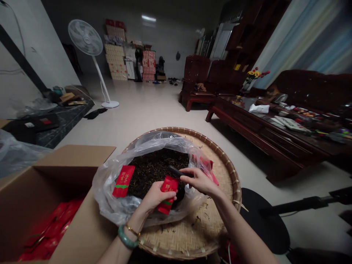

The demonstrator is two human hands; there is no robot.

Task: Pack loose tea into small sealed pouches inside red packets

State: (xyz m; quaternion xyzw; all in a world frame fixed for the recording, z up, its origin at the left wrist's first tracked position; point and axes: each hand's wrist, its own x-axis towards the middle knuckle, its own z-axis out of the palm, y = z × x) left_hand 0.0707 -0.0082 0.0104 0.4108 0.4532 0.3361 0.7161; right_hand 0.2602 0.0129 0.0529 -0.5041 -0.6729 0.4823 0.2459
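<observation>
My left hand (155, 196) grips a small red packet (168, 187) with gold characters and a green band, held upright over an open plastic bag (107, 185). My right hand (198, 180) is closed on a slim black scoop (175, 171), its far end over the loose dark tea leaves (154, 165) in the bag, close to the packet's top. Whether leaves lie in the scoop I cannot tell. Another red packet (123, 181) rests at the bag's left side. More red packets (205, 165) lie to the right, partly behind the plastic.
The bag sits on a round woven bamboo tray (189, 240) with scattered leaves. An open cardboard box (79, 156) at the left holds several red packets (55, 229). A black round stand base (265, 220) is at the right. Beyond are a white fan (99, 73) and a wooden table (242, 124).
</observation>
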